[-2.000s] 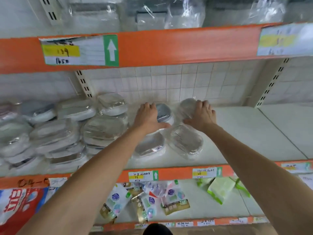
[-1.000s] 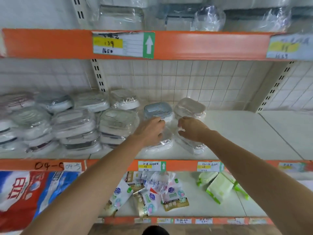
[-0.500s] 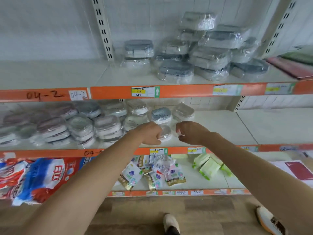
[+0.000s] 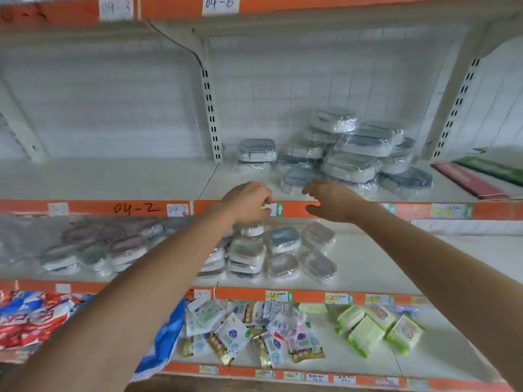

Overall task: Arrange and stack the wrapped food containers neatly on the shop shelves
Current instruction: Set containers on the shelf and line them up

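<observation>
Both my hands are raised in front of the orange edge of the upper shelf (image 4: 424, 211). My left hand (image 4: 249, 202) has loosely curled fingers and holds nothing. My right hand (image 4: 328, 200) is spread with relaxed fingers, also holding nothing. Just beyond them, on the upper shelf, lies a loose pile of plastic-wrapped grey food containers (image 4: 353, 154). Below my hands, the middle shelf (image 4: 382, 267) carries more wrapped containers (image 4: 277, 253) in low stacks, running off to the left where they blur.
The left half of the upper shelf (image 4: 113, 176) holds nothing. A red and green flat pack (image 4: 481, 176) lies at its right end. The bottom shelf has small sachets (image 4: 254, 332), green packs (image 4: 376, 326) and a red-blue bag (image 4: 42, 318).
Both hands have left the containers on the middle shelf and risen to the upper shelf's front edge. The view has tilted up, bringing the upper pile into sight.
</observation>
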Available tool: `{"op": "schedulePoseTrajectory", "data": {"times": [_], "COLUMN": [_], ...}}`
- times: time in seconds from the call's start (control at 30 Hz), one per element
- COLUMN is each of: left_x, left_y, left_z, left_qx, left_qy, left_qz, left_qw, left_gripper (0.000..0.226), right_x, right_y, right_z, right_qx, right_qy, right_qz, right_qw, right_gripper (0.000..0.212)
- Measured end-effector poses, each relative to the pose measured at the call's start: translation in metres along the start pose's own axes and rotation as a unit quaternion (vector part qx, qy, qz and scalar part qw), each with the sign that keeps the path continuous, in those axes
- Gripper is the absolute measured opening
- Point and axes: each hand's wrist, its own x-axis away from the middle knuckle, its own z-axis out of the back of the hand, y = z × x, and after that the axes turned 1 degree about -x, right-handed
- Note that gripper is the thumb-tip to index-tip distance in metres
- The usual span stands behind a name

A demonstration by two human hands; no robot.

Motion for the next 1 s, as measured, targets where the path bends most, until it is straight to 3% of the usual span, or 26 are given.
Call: {"op": "schedulePoseTrajectory", "data": {"times": [0.2, 0.37, 0.43, 0.7, 1.0], "left_x": [-0.059, -0.111, -0.13, -0.187, -0.239], "left_y": [-0.047, -0.075, -0.082, -0.096, -0.134], "left_z": [-0.002, -0.004, -0.003, -0.006, -0.009], "left_qx": [-0.012, -0.009, -0.004, 0.004, -0.034], "left_qy": [0.031, 0.0, -0.004, 0.005, -0.084], "left_qz": [0.046, 0.105, 0.119, 0.126, 0.15], "left_qw": [0.998, 0.994, 0.993, 0.992, 0.984], "left_gripper": [0.032, 0.035, 0.035, 0.055, 0.1], "right_x": [-0.104, -0.158, -0.168, -0.177, -0.172], "right_y": [0.034, 0.065, 0.072, 0.074, 0.069], "right_z": [-0.007, -0.036, -0.045, -0.045, -0.037], "right_qx": [-0.006, 0.047, 0.048, 0.014, 0.015], "right_qy": [0.038, -0.15, -0.177, -0.183, -0.208], "right_qz": [-0.011, -0.078, -0.086, -0.071, -0.076], "right_qw": [0.999, 0.984, 0.979, 0.98, 0.975], "right_gripper": [0.064, 0.108, 0.116, 0.112, 0.113]}}
